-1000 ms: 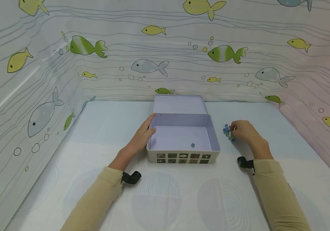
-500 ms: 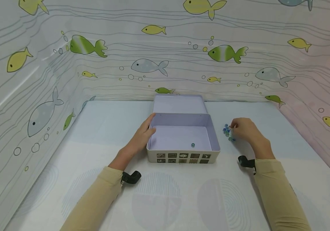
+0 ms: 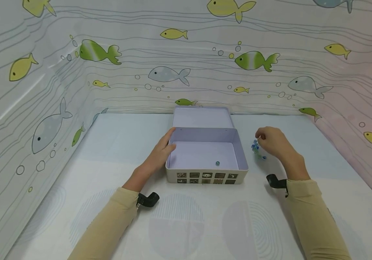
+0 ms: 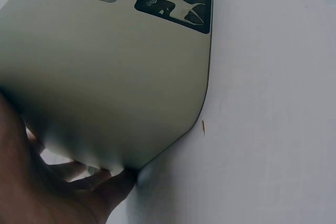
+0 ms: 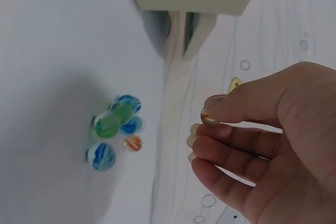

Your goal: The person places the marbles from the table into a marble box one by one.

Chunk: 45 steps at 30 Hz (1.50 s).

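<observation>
An open tin box [image 3: 206,176], pale lilac inside, sits mid-table with its lid [image 3: 202,117] tipped back behind it. One marble [image 3: 217,163] lies on the box floor. My left hand [image 3: 159,153] grips the box's left wall, thumb over the rim; in the left wrist view its fingers [image 4: 113,187] touch the outer side. To the right of the box, several blue, green and orange glass marbles [image 5: 107,124] lie in a small cluster. Above them my right hand [image 3: 273,142] pinches a clear marble with orange streaks [image 5: 209,117] between thumb and index finger.
A pale tablecloth [image 3: 186,224] with faint circle patterns covers the table. Fish-printed sheeting [image 3: 202,54] rises at the back and both sides. Each wrist wears a small black camera, such as the right one [image 3: 276,181].
My right hand has lifted off the cluster and shifted slightly up and away, with a marble now between its fingertips. The left hand and the box stay in place.
</observation>
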Motion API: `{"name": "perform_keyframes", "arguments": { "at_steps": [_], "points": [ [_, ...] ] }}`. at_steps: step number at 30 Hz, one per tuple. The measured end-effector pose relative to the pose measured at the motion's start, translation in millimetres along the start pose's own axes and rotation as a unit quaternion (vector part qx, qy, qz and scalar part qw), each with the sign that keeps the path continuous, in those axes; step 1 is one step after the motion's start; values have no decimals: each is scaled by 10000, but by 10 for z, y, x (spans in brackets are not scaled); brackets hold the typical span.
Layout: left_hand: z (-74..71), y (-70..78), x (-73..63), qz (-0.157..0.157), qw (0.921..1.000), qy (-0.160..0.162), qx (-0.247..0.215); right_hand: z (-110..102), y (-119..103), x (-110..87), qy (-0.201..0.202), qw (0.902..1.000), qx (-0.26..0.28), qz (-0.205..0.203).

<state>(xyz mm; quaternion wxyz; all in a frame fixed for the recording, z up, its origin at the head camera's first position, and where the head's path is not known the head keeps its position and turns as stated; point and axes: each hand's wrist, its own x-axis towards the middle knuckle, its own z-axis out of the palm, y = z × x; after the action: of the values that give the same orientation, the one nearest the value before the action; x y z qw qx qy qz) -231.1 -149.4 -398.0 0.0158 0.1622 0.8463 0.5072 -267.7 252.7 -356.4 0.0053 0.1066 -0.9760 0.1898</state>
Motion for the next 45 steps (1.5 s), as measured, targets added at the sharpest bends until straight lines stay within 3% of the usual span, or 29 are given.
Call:
{"name": "perform_keyframes", "arguments": {
  "at_steps": [10, 16, 27, 45],
  "points": [
    [11, -15, 37, -17, 10000, -25, 52, -72, -293, -80, 432, 9980, -12, -451],
    [18, -15, 43, 6, 10000, -34, 73, -58, -523, -157, 582, 9935, 281, -942],
    [13, -46, 30, 24, 10000, -86, 17, 29, -858, -229, 356, 9844, 865, -1493],
    [15, -26, 25, -50, 9999, -35, 95, 305, -1090, -149, 74, 9693, 315, -2436]
  ]
}}
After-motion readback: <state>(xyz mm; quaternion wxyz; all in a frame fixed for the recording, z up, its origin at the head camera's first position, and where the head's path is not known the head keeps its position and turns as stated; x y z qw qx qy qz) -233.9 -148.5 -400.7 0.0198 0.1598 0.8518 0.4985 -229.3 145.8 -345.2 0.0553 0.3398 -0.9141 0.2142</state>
